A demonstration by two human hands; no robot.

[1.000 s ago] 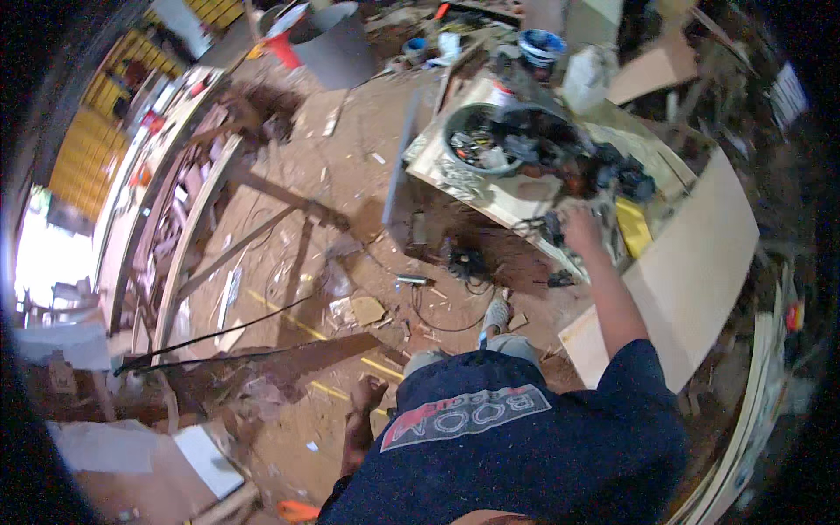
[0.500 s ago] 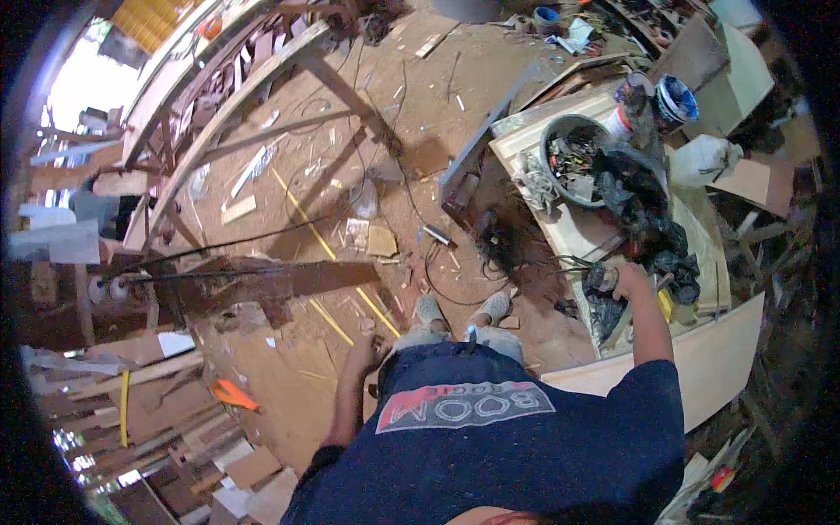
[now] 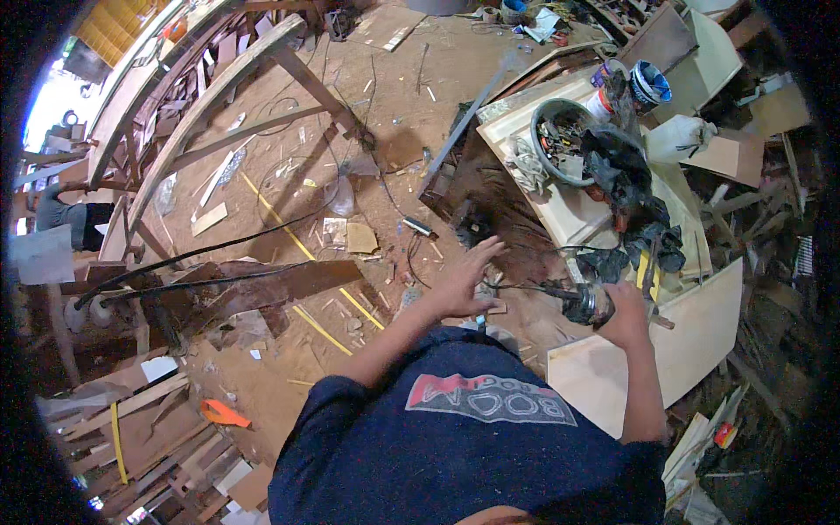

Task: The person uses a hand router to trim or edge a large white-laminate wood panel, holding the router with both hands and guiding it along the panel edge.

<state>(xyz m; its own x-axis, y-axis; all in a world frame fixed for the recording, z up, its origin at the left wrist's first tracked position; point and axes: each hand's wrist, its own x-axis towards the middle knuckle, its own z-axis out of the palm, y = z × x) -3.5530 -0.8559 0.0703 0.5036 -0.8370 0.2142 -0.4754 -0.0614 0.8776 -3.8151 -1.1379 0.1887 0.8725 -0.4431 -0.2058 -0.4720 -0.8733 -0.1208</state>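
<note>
My right hand (image 3: pixel 626 312) grips a dark power tool (image 3: pixel 579 304) whose black cord (image 3: pixel 516 285) runs off to the left. It hangs over the edge of a pale board (image 3: pixel 700 328) leaning by the low white table (image 3: pixel 577 214). My left hand (image 3: pixel 462 278) is raised with fingers spread, holding nothing, just left of the tool and above the sawdust floor. My dark blue shirt fills the bottom of the view.
On the table stand a grey bowl of small parts (image 3: pixel 560 140), black rags (image 3: pixel 626 171) and two cans (image 3: pixel 649 83). Long curved timber pieces (image 3: pixel 201 114) and cables cross the floor at left. Offcuts pile up at lower left (image 3: pixel 157 429) and right (image 3: pixel 770 262).
The view has swung and closed in on the table. My right hand has lifted the power tool off the table's clutter toward me, and my left hand has come up, open, beside it.
</note>
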